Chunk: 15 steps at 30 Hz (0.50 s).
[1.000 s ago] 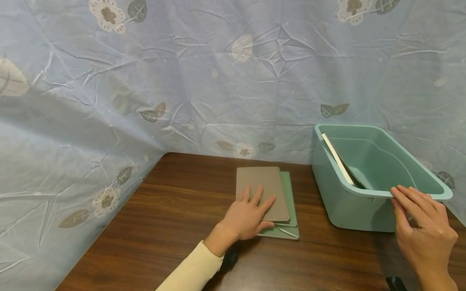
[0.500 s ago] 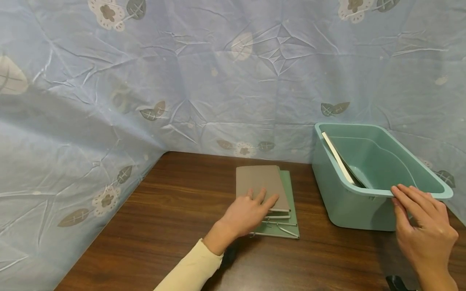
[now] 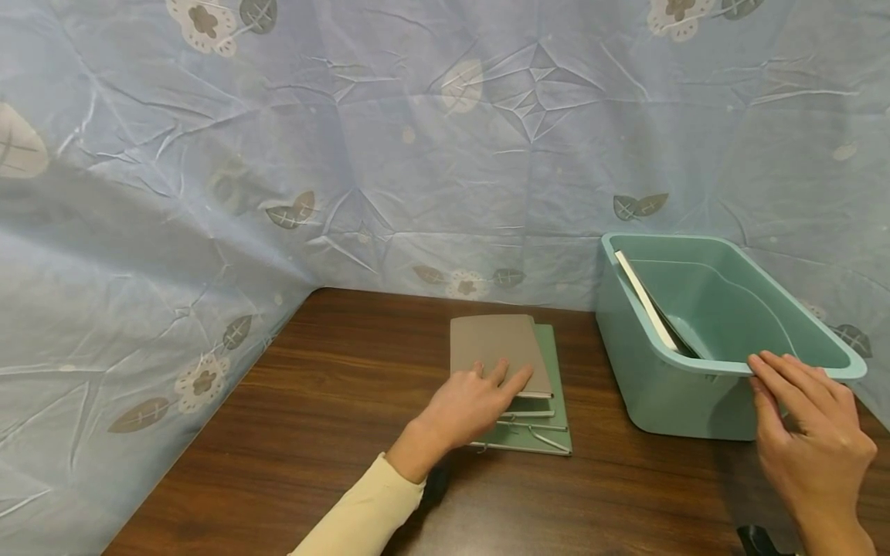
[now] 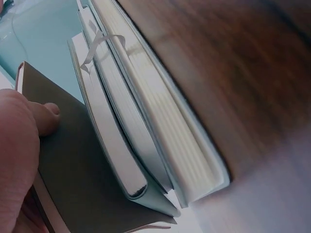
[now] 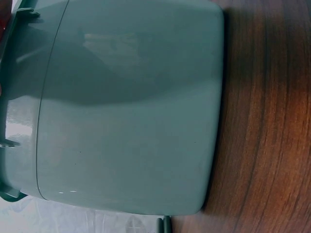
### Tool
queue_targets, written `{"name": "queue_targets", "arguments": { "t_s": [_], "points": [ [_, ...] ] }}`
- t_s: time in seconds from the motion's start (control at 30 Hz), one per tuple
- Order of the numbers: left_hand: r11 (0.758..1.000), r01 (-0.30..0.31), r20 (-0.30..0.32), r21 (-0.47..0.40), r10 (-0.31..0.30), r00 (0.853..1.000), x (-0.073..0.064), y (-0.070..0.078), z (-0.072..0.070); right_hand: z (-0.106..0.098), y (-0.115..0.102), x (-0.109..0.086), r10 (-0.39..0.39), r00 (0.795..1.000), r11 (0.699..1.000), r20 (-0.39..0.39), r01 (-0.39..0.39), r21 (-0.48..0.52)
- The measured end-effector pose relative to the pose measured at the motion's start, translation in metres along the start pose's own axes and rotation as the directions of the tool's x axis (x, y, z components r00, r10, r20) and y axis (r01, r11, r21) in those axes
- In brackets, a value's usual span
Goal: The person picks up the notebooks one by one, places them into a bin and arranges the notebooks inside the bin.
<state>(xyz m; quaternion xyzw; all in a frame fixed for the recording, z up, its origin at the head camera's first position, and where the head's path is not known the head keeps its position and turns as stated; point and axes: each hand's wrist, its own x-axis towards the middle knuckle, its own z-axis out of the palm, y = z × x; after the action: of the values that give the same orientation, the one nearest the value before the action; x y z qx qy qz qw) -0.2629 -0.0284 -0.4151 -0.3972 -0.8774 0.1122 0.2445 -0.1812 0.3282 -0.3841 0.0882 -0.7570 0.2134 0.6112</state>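
Note:
My left hand (image 3: 466, 409) holds the near edge of a taupe notebook (image 3: 497, 340), with fingers spread over its cover. In the left wrist view the thumb (image 4: 44, 118) lies against the notebook's shaded face, and that edge stands away from the pile. Beneath it lie several green notebooks (image 3: 555, 378), page edges facing me, a ribbon bookmark (image 4: 99, 43) hanging from them. At the right, my right hand (image 3: 810, 432) grips the front rim of a teal plastic bin (image 3: 688, 405), fingers over the rim and thumb outside.
A pale-edged book (image 3: 643, 297) leans against the left wall inside the bin. Floral cloth (image 3: 417, 154) hangs behind and left of the wooden table (image 3: 334, 401). A black object (image 3: 756, 540) lies at the lower right, and a dark thing (image 3: 434, 486) is partly hidden behind the left wrist.
The near edge of the taupe notebook has come up off the green ones, exposing more of them. My left hand has shifted slightly with it. The right hand and bin are unmoved.

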Motion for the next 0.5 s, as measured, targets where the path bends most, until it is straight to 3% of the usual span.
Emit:
{"name": "queue_targets", "arguments": {
  "t_s": [0.5],
  "points": [
    [1.0,0.014,-0.018,-0.014,-0.014,1.0,0.0016,0.0001,-0.0016,0.0,-0.001,0.0002,0.005,1.0,1.0,-0.002,-0.005,-0.009]
  ]
}}
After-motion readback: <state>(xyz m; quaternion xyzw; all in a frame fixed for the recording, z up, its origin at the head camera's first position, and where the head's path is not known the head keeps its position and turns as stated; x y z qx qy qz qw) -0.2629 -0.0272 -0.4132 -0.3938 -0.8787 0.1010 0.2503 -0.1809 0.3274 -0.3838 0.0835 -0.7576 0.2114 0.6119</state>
